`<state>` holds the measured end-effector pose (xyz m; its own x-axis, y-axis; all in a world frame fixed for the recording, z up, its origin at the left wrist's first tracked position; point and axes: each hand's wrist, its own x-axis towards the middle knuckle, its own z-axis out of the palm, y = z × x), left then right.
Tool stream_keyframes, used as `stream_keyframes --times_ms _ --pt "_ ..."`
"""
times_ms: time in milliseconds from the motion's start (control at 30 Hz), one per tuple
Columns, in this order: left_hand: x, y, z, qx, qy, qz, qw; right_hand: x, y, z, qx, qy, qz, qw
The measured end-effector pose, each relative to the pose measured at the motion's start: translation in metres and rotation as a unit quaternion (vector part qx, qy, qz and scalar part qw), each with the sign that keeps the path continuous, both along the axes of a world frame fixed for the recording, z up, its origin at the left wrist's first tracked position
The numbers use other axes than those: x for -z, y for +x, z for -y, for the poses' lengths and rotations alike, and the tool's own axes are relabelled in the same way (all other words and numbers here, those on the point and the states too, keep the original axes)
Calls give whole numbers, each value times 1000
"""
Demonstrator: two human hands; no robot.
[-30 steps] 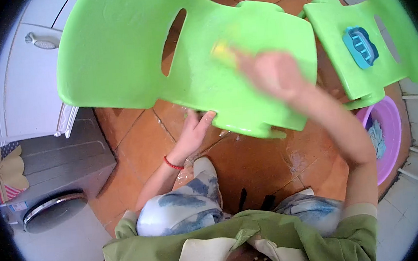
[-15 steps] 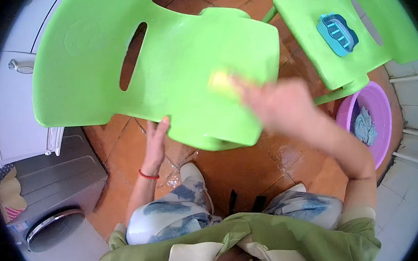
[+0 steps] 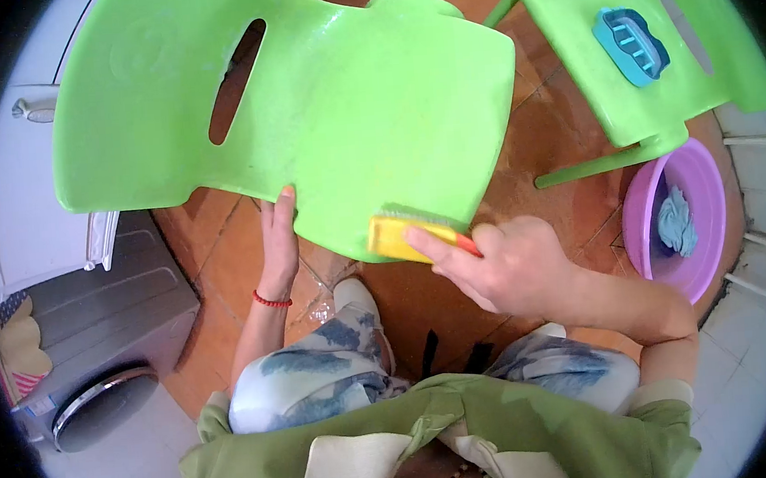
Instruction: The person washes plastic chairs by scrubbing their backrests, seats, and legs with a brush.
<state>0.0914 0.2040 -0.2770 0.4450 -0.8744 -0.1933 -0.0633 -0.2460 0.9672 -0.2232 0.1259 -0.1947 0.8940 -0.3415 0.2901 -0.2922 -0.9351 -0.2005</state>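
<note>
The right hand point(image 3: 516, 265) is closed around a yellow and red bristle brush point(image 3: 398, 238) at the near edge of a bright green plastic chair point(image 3: 383, 119). Farther left, the left hand point(image 3: 280, 233) thumbs that edge, its fingers partly hidden, so I cannot tell its grip.

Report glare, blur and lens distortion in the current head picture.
Head view: strong fisheye-like bowing and blackened corners; head view: pale sheen on the nearer green chair and bright glints on the floor; head view: no heavy motion blur on the yellow brush or right hand.
</note>
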Motion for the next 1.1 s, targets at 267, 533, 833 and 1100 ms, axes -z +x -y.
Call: stream_keyframes --times_ms 267,533,833,1100 --pt "-13 -15 4 -18 -10 21 1000 16 -8 103 286 -38 2 958" --pt "4 -2 1 -18 -5 46 999 2 -17 53 158 -126 -73 977" --pt "-5 -9 2 -26 -1 -15 1000 9 -11 21 83 -112 -21 990" --pt "4 -1 0 -22 -6 36 999 19 -12 102 250 -110 -7 962"
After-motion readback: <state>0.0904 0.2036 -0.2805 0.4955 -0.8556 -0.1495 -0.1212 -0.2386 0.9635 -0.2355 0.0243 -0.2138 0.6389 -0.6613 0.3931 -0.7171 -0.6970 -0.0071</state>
